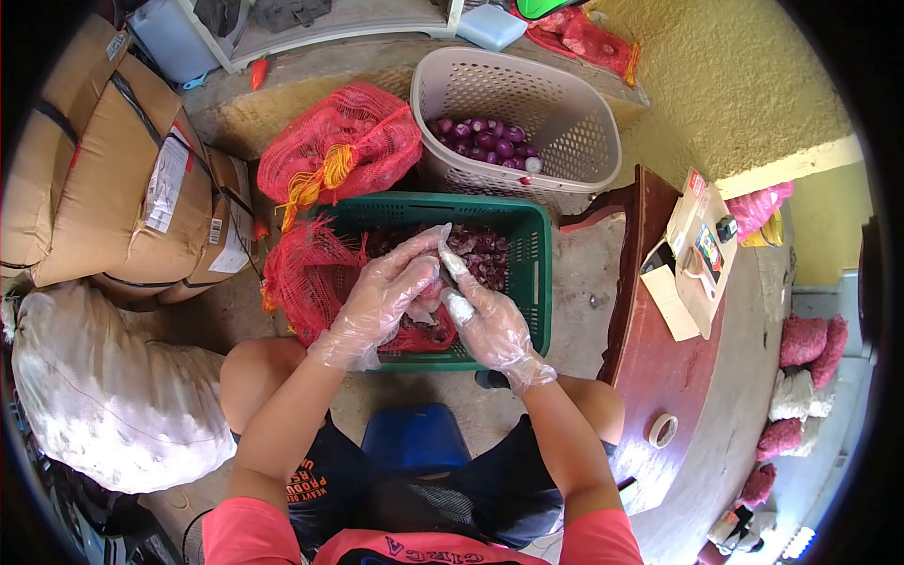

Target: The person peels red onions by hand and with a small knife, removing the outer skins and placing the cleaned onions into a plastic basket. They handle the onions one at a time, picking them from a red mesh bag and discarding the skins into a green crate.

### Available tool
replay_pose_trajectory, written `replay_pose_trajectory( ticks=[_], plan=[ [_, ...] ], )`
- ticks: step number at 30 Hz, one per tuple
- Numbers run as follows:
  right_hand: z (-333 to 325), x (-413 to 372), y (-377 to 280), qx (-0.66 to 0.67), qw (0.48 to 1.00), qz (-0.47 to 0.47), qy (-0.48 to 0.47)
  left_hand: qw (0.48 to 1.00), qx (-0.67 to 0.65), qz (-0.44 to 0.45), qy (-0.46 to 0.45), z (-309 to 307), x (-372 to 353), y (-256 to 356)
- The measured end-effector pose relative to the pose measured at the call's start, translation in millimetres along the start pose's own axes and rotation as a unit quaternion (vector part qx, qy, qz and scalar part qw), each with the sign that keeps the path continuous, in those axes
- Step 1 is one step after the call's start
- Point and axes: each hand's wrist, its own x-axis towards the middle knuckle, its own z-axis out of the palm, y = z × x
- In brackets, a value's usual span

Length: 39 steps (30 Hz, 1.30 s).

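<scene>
Both hands wear clear plastic gloves and meet over a green crate (539,282). My left hand (391,292) is closed, its fingers curled round something pale pinkish that is mostly hidden. Against it, my right hand (494,330) is closed too, with white wrapping on its thumb and a finger; what it grips is hidden. Below them, dark purple-red onions and loose skins (485,259) lie in the crate. A red mesh bag (306,282) hangs over the crate's left side, partly inside it.
Peeled purple onions (485,141) sit in a light perforated basket (574,122) behind the crate. A full red mesh sack (344,132) is beside it. Cardboard boxes (122,188) and a white sack (113,386) stand left; a wooden table (659,386) with a tape roll (662,430) stands right.
</scene>
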Motion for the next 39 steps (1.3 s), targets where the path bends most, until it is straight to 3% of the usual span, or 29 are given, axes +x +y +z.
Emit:
replay_pose_trajectory(
  ticks=[9,12,15,19,24,27,30,33,39],
  plan=[
    [-4.9,4.0,-9.2,0.084,0.995,0.054,0.016,1.000,-0.013,0.025,0.015,2.8,1.8,-3.2],
    [-10.8,10.1,-17.7,0.128,0.968,0.215,0.011,0.999,-0.034,0.012,0.024,2.2,0.1,1.7],
    [-22.7,15.7,-12.6,0.149,0.961,0.230,0.029,0.996,-0.083,0.026,0.020,-2.5,0.9,7.0],
    [-29.5,12.1,-17.6,0.138,0.976,0.167,-0.030,0.997,-0.078,0.016,0.017,-4.2,-1.2,10.9],
    [-15.5,0.6,-21.5,0.308,0.938,0.141,-0.069,0.998,-0.034,0.039,0.039,-4.0,0.8,-0.2],
    [-15.2,3.2,-21.8,0.239,0.960,0.119,-0.081,0.999,-0.021,0.037,0.029,-1.0,0.9,-1.6],
    [-10.9,1.1,-15.9,0.322,0.930,0.155,-0.088,0.998,-0.040,0.047,0.020,-2.9,3.6,-7.0],
    [-15.8,2.2,-20.6,0.291,0.942,0.139,-0.092,0.999,-0.029,0.022,0.011,-6.5,3.2,-4.1],
    [-2.2,-1.0,-8.4,0.324,0.943,0.069,-0.040,0.998,-0.005,0.067,0.020,-2.0,2.9,-5.3]
  ],
)
